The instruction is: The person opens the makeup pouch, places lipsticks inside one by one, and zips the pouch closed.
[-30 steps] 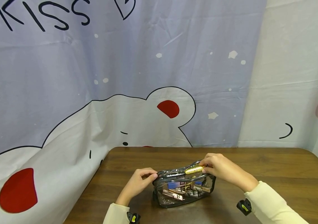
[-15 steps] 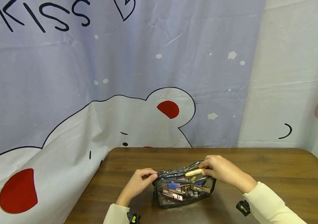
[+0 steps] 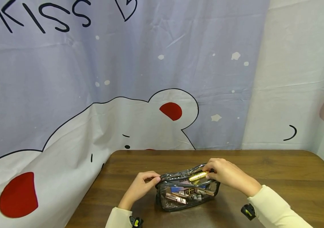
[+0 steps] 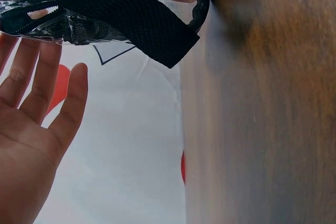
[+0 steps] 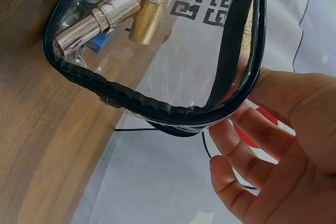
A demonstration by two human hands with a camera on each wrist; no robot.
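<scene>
A clear cosmetic bag with black edging and the word TRAVEL stands upright on the wooden table, its zip open along the top. At its upper left corner, my left hand pinches the rim between thumb and fingers; the left wrist view shows the fingertips behind the zip, beside a black strap. My right hand holds the end of a gold glittery tube, which lies slantwise in the opening. Through the clear wall show a rose-gold lipstick and another gold tube.
Brown tabletop surrounds the bag. Behind the table hangs a printed curtain reaching down to its back edge. A blue item and several small cosmetics lie inside the bag.
My right hand has lowered slightly, and the gold tube has sunk a little deeper into the bag's opening. My left hand keeps its grip on the corner.
</scene>
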